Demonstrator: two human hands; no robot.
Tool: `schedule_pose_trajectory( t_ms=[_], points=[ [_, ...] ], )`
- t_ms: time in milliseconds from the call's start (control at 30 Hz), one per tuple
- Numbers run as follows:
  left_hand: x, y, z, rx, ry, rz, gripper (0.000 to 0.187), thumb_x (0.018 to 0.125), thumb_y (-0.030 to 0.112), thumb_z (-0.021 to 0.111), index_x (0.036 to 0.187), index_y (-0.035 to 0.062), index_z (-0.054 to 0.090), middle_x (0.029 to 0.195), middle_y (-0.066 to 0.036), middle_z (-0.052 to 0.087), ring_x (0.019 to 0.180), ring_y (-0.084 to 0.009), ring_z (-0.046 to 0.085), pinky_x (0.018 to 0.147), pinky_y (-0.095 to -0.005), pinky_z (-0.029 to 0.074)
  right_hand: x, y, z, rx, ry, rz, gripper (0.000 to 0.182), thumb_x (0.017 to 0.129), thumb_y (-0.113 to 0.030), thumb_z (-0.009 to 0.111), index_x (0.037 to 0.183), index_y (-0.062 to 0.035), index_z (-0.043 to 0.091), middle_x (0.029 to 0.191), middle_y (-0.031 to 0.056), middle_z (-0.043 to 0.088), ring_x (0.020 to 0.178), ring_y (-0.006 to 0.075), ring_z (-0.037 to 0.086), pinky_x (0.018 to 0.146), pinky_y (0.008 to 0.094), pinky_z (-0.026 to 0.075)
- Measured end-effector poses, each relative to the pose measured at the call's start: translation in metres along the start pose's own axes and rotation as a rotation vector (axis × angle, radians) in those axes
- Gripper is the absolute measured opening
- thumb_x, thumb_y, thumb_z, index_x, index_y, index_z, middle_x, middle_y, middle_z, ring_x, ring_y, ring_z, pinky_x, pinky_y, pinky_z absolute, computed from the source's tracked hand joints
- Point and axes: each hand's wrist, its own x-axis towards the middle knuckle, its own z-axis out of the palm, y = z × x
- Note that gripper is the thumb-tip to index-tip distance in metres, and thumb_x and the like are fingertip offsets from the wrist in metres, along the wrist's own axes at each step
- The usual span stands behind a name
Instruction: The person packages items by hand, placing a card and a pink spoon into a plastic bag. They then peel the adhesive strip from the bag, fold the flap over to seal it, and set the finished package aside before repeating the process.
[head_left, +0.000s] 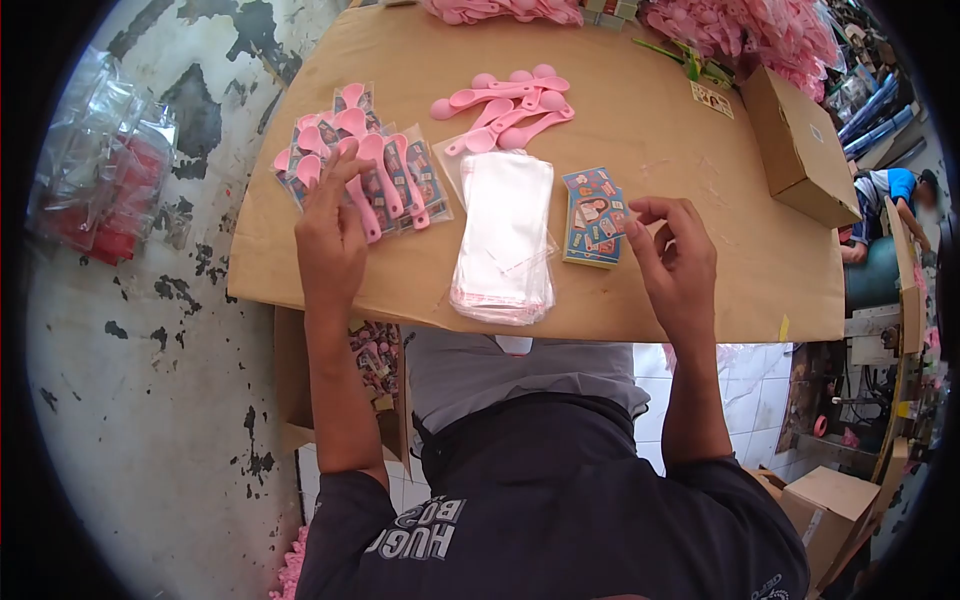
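Note:
My left hand (335, 215) is over the left pile, its fingers apart and partly covering pink measuring spoons (372, 160) packed in clear bags with printed cards. Nothing shows in its grasp. On the right, the thumb and forefinger of my right hand (678, 250) meet the edge of the top printed card (597, 208), which lies skewed on a small card stack (590, 262). Between the hands lies a thick stack of clear plastic bags (508, 225). Loose pink spoons (515, 105) form a heap behind the bags.
More pink spoons (745, 35) are piled at the table's far edge. A cardboard box (800, 145) stands on the right side of the brown table (700, 290). Clear bags hang at the left wall (100, 170). Another person (885, 195) is at far right.

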Motion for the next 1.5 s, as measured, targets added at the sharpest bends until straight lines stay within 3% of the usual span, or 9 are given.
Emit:
schedule_pose_trajectory(
  t_ms=[233, 667, 833, 867, 900, 967, 1067, 1433, 1500],
  points=[
    [-0.003, -0.007, 0.042, 0.441, -0.225, 0.088, 0.06, 0.106, 0.042, 0.047, 0.158, 0.0147, 0.037, 0.166, -0.012, 0.031, 0.154, -0.0318, 0.025, 0.124, -0.0526, 0.014, 0.01, 0.023, 0.024, -0.192, -0.021, 0.156, 0.045, 0.089, -0.038, 0.076, 0.114, -0.0024, 0.065, 0.096, 0.0105, 0.063, 0.084, 0.0228, 0.06, 0.07, 0.0382, 0.049],
    [0.045, -0.067, 0.032, 0.475, -0.317, 0.214, 0.064, 0.106, 0.043, 0.044, 0.162, 0.0188, 0.027, 0.168, -0.012, 0.026, 0.156, -0.0321, 0.02, 0.124, -0.0534, 0.009, 0.014, 0.041, 0.023, 0.092, 0.052, 0.243, 0.037, 0.09, -0.032, 0.079, 0.085, -0.0014, 0.059, 0.073, 0.0084, 0.062, 0.062, 0.0168, 0.055, 0.059, 0.034, 0.045],
    [0.04, -0.02, 0.016, 0.055, -0.166, 0.215, 0.045, 0.096, 0.02, 0.065, 0.14, 0.0105, 0.06, 0.153, -0.02, 0.047, 0.146, -0.0327, 0.042, 0.117, -0.0452, 0.034, 0.012, 0.037, 0.021, 0.178, 0.098, 0.244, 0.033, 0.095, -0.029, 0.074, 0.087, 0.002, 0.065, 0.066, 0.0053, 0.058, 0.06, 0.01, 0.047, 0.055, 0.031, 0.041],
    [0.034, -0.005, 0.021, -0.016, -0.06, 0.179, 0.026, 0.094, 0.019, 0.069, 0.116, 0.0047, 0.071, 0.125, -0.018, 0.066, 0.115, -0.0304, 0.064, 0.095, -0.0379, 0.05, 0.012, 0.039, 0.022, 0.23, 0.108, 0.235, 0.032, 0.097, -0.029, 0.071, 0.093, 0.0021, 0.068, 0.066, 0.0024, 0.057, 0.06, 0.0067, 0.046, 0.053, 0.0286, 0.04],
    [0.024, 0.008, 0.027, -0.018, -0.059, 0.179, 0.026, 0.094, 0.019, 0.069, 0.116, 0.0047, 0.071, 0.125, -0.018, 0.066, 0.115, -0.0304, 0.064, 0.095, -0.0379, 0.05, 0.011, 0.038, 0.022, 0.227, 0.109, 0.234, 0.032, 0.097, -0.029, 0.071, 0.093, 0.0021, 0.068, 0.066, 0.0024, 0.057, 0.06, 0.0067, 0.046, 0.053, 0.0286, 0.04],
    [0.008, 0.03, 0.037, -0.059, -0.193, -0.326, 0.029, 0.091, 0.027, 0.074, 0.095, -0.0007, 0.069, 0.091, -0.013, 0.068, 0.083, -0.0263, 0.063, 0.074, -0.0383, 0.05, 0.012, 0.036, 0.024, 0.254, 0.139, 0.241, 0.029, 0.099, -0.028, 0.07, 0.094, 0.0011, 0.069, 0.067, -0.0009, 0.057, 0.061, 0.0043, 0.046, 0.053, 0.0261, 0.038],
    [-0.001, 0.053, 0.058, -0.042, -0.204, -0.329, 0.042, 0.086, 0.035, 0.08, 0.081, -0.0032, 0.063, 0.074, -0.011, 0.06, 0.068, -0.0234, 0.054, 0.064, -0.0397, 0.045, 0.012, 0.025, 0.022, 0.27, 0.136, 0.251, 0.027, 0.099, -0.026, 0.07, 0.093, 0.0, 0.069, 0.068, -0.0032, 0.056, 0.061, 0.0031, 0.045, 0.052, 0.0246, 0.037],
    [-0.004, 0.029, 0.072, -0.268, -0.015, -0.383, 0.028, 0.096, 0.019, 0.071, 0.084, -0.002, 0.057, 0.092, -0.013, 0.071, 0.068, -0.0191, 0.064, 0.063, -0.0318, 0.051, 0.009, 0.031, 0.028, 0.193, 0.21, 0.11, 0.026, 0.1, -0.022, 0.068, 0.088, 0.0007, 0.064, 0.071, -0.0011, 0.054, 0.064, 0.0046, 0.044, 0.055, 0.0255, 0.037],
    [-0.006, 0.025, 0.071, -0.721, 0.038, -0.415, 0.019, 0.104, 0.018, 0.061, 0.103, 0.0, 0.054, 0.098, -0.015, 0.073, 0.073, -0.0213, 0.069, 0.065, -0.031, 0.055, 0.01, 0.034, 0.03, 0.186, 0.214, 0.081, 0.025, 0.1, -0.021, 0.068, 0.088, 0.0012, 0.064, 0.073, -0.0001, 0.055, 0.065, 0.0051, 0.044, 0.055, 0.0261, 0.038]
  ],
)
